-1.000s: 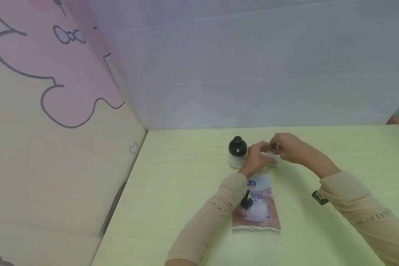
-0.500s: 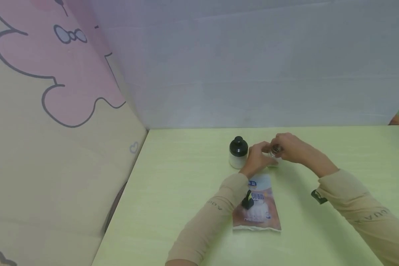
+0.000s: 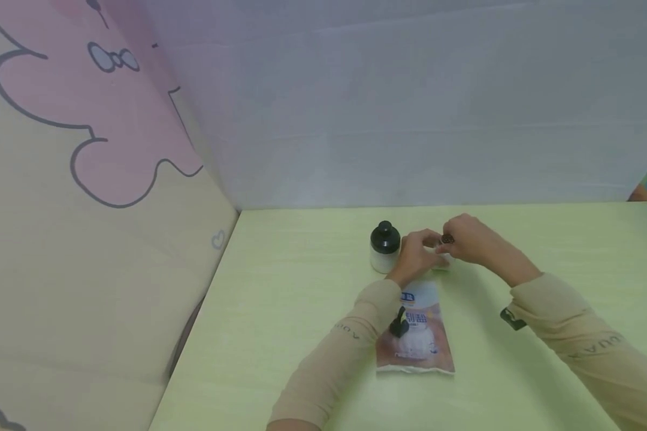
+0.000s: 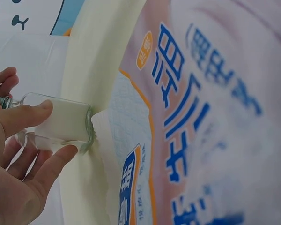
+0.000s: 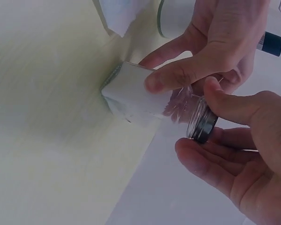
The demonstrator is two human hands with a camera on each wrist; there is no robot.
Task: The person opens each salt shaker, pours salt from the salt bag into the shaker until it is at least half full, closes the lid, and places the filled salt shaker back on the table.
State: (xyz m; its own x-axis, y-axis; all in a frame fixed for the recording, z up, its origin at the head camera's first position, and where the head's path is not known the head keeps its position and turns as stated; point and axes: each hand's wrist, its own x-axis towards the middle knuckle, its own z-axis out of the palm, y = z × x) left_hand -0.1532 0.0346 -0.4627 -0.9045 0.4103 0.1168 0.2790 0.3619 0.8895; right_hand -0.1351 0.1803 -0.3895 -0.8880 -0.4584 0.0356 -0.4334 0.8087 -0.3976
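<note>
A small square glass shaker (image 4: pixel 65 119), partly filled with white powder, stands near the back of the table. My left hand (image 3: pixel 417 254) grips its body, thumb on one side and fingers on the other. The dark lid (image 5: pixel 206 125) sits on the shaker's neck. From the right, my right hand (image 3: pixel 469 239) pinches this lid between thumb and fingers. In the head view the hands cover most of the shaker. A printed bag (image 3: pixel 423 335) of white, brown and blue lies flat below my left hand, partly behind the sleeve.
A white jar (image 3: pixel 384 262) with a black knobbed lid stands just left of my left hand. Behind the table (image 3: pixel 280 311) hangs a pale cloth wall (image 3: pixel 410 120). A patterned pink and cream wall (image 3: pixel 113 149) rises along the left edge.
My right hand and sleeve have shifted slightly left, with the fingers turned a little at the lid. My left hand stays in place around the shaker; bag and jar have not moved.
</note>
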